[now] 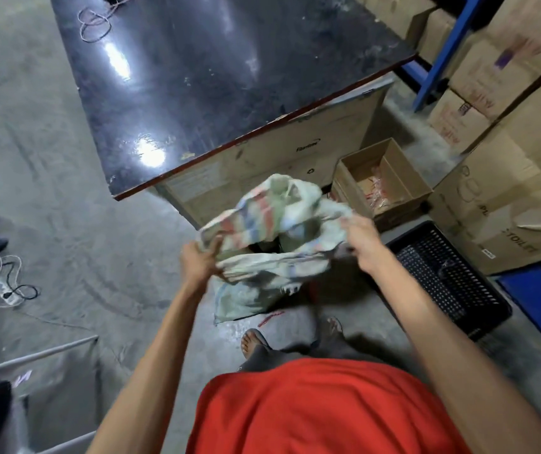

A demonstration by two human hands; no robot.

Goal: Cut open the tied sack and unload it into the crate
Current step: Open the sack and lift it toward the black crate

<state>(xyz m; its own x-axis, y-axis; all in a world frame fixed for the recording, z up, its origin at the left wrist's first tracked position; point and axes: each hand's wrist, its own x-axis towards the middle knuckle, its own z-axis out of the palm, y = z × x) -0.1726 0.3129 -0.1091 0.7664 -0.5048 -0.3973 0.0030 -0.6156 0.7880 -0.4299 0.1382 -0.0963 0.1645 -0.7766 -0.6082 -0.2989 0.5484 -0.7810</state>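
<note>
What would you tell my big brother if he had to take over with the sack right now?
Left hand: grip closed on the sack's mouth, left side.
Right hand: grip closed on the mouth's right side.
The sack stands on the floor by the black-topped table; both hands hold its mouth spread open, so the tie looks already cut. What is inside is too dark to tell.
The black crate sits on the floor to the right, apart from the sack; it looks nearly empty.
An open cardboard box stands behind it.
Left to do: unload the sack into the crate.
</note>
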